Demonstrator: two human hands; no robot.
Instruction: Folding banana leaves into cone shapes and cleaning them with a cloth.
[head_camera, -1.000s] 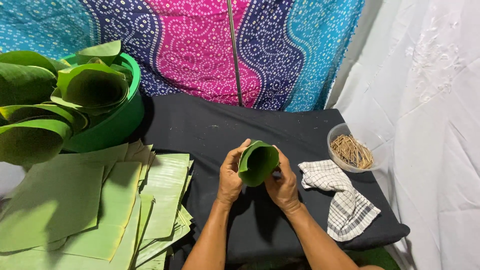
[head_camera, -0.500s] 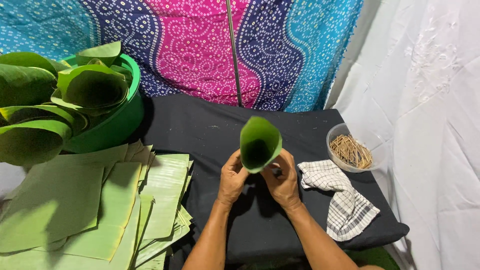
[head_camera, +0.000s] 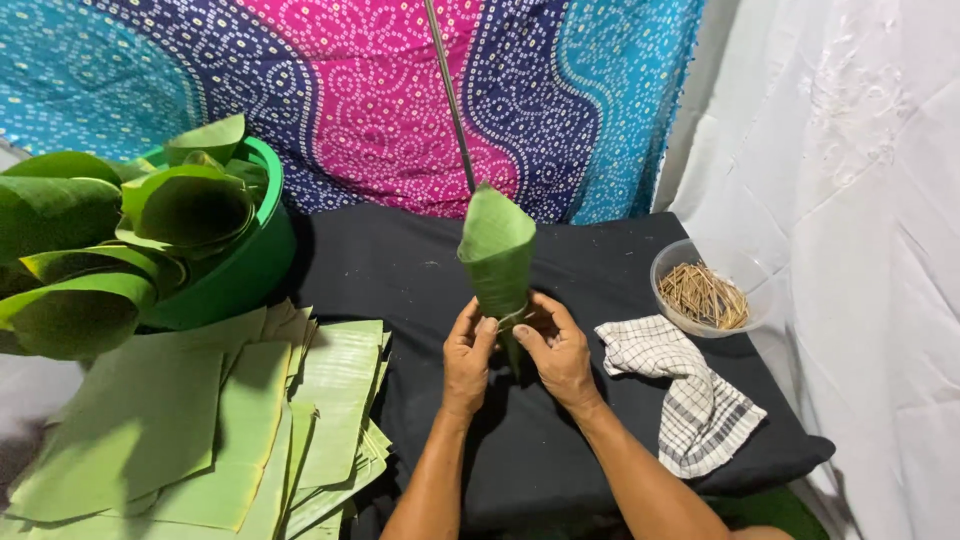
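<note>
- While the fingertips of both hands pinch the narrow lower end of a rolled banana-leaf cone (head_camera: 497, 255), the cone stands upright above them with its wide end at the top, over the black-covered table (head_camera: 400, 270).
- On the left hand (head_camera: 467, 352), the fingers are pressed together against the cone's left side, knuckles toward the camera, wrist straight and forearm running down to the bottom edge.
- On the right hand (head_camera: 558, 350), the thumb and forefinger are clamped on the cone's lower tip from the right; the other fingers curl loosely, and the forearm slants off to the lower right.
- Just right of the right hand lies a checked cloth (head_camera: 690, 395), crumpled on the table.
- Beyond the cloth stands a clear bowl (head_camera: 672, 262) holding thin brown sticks (head_camera: 703, 296).
- Left of the hands, flat cut leaf sheets (head_camera: 200, 420) lie stacked.
- Farther left, a green tub (head_camera: 250, 265) holds more rolled leaves (head_camera: 185, 205).
- Behind the table hangs a patterned blue, purple and pink cloth (head_camera: 380, 90).
</note>
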